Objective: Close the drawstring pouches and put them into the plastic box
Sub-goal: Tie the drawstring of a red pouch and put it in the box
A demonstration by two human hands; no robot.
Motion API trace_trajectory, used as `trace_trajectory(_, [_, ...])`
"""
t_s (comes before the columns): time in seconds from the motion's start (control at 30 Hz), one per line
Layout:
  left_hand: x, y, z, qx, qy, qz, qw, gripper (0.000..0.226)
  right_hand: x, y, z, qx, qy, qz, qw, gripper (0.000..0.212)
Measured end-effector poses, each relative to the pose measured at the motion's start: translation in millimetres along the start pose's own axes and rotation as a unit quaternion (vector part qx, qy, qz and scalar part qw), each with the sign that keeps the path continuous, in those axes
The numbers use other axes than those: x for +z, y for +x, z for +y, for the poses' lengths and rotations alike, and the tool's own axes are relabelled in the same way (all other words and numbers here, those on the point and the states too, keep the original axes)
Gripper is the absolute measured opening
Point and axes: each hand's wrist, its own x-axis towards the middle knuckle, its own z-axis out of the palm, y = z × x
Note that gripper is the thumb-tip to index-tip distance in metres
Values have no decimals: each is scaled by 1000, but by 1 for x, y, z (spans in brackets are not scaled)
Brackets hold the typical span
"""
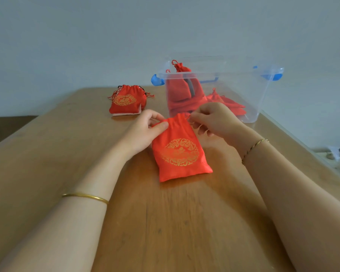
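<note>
Pale wall [86, 36] stands behind a wooden table [165, 222], and on that table, just in front of us, lies the red pouch [180, 152] we are working on, flat on its back with the gold emblem up and its mouth pointing away, toward the plastic box [263, 89]. Our left hand [145, 132] pinches the left corner of the mouth, thumb laid across the fabric and fingers curled behind it. Our right hand [210, 120] is curled at the right corner, fingertips pinched together there; whether they hold cord or cloth we cannot tell. The mouth looks only partly gathered, so we judge the closing is in hand. To do it well, we should anchor the neck with the left and draw the cord straight out sideways with the right, evenly, so the gathers bunch tight without twisting. Both forearms reach forward low over the table, wrists angled inward toward each other. The box stands just beyond the pouch, already holding several closed pouches [182, 91]. Another pouch [127, 101] waits to the left, well apart from our hands.
</note>
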Motion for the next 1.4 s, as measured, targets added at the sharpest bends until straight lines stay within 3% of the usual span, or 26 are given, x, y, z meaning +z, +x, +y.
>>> trace_trajectory(0.17, [-6, 0, 0, -57, -28, -4, 998, 15, -1, 1, -1, 38, 126, 37, 991, 26])
trace_trajectory(0.33, [-10, -1, 0, -55, -20, 31, 998, 12, -2, 2, -1, 54, 161, 49, 984, 24])
trace_trajectory(0.77, [-12, -3, 3, -79, -56, 43, 994, 24, -5, 1, 1, 48, 152, 76, 984, 21])
trace_trajectory(1.03, [-8, -3, 3, -80, -51, 70, 993, 9, -2, 2, -2, 32, 179, 41, 982, 25])
trace_trajectory(1.23, [-11, 0, 5, -128, -121, 107, 979, 14, -5, 2, 3, 27, 153, 7, 988, 24])
trace_trajectory(1.4, [-14, 4, 5, -162, -202, 144, 955, 17, -4, 3, 6, 3, 72, 28, 997, 21])
